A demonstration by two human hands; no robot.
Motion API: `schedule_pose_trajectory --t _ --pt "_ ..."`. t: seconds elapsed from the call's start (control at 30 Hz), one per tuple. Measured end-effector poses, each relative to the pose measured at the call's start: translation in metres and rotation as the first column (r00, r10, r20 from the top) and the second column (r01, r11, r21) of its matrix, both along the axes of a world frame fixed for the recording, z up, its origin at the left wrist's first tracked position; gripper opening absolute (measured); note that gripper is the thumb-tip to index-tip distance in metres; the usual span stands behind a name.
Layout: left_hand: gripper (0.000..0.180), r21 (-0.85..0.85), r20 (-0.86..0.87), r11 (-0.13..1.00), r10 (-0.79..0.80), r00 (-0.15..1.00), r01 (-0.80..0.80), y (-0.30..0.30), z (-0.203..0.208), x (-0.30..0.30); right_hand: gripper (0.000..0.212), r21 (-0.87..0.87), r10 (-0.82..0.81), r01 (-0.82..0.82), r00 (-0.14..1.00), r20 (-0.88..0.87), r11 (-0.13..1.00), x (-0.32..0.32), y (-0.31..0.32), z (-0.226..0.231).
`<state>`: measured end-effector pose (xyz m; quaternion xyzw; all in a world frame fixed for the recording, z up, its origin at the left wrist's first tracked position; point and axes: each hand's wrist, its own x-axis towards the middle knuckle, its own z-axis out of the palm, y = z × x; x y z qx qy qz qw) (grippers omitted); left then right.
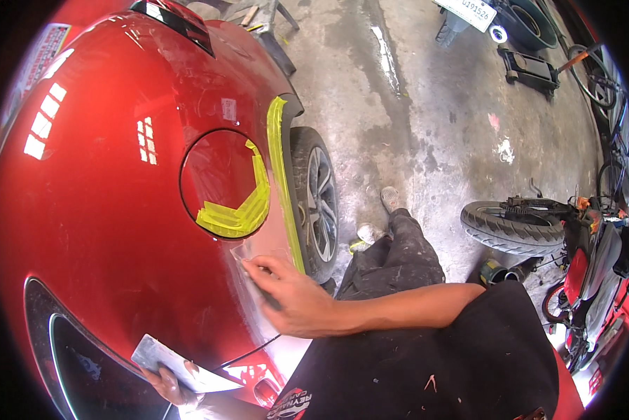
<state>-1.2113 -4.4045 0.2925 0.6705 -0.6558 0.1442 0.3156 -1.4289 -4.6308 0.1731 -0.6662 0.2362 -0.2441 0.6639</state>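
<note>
My right hand [293, 297] is closed on a thin clear spreader [242, 252], whose edge meets the car's side just below the round fuel door [220, 168]. A dull, pale patch [276, 227] of the red body panel [132, 231] lies beside it. Yellow tape [234, 218] covers the lower right part of the fuel door, and another yellow strip [277, 154] follows the wheel arch. Lower down, my left hand [169, 386] grips a flat, light grey plate [181, 369], its fingers partly hidden behind it. Whether anything lies on the plate, I cannot tell.
The car's wheel [318, 199] is right of the taped arch, close to my legs [391, 255]. A dark tail light [83, 357] sits at lower left. On the right stand a motorcycle [584, 259] and, farther off, a floor jack [531, 70] on the stained concrete floor [426, 119].
</note>
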Motion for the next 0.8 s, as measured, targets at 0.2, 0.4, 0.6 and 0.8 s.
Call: schedule_pose_trajectory --t 0.2,0.4,0.6,0.8 --pt "0.043 -0.069 -0.872 0.925 0.126 0.473 -0.375 0.051 0.001 0.016 0.057 0.773 -0.217 0.304 0.952 -0.218 0.557 -0.038 -0.040 -0.074" --pt "0.047 -0.061 -0.708 0.922 0.230 0.667 -0.382 0.022 0.000 0.006 0.048 0.879 -0.097 0.173 0.985 -0.145 0.444 -0.018 -0.006 -0.096" --pt "0.046 -0.002 0.141 0.997 0.077 0.987 -0.077 -0.016 0.004 -0.011 0.045 0.899 -0.047 0.138 0.990 -0.131 0.415 -0.019 0.002 -0.082" --pt "0.049 -0.026 -0.556 0.969 0.189 0.810 -0.244 0.000 0.005 -0.007 0.046 0.885 -0.108 0.098 0.993 -0.054 0.455 -0.002 0.017 -0.089"
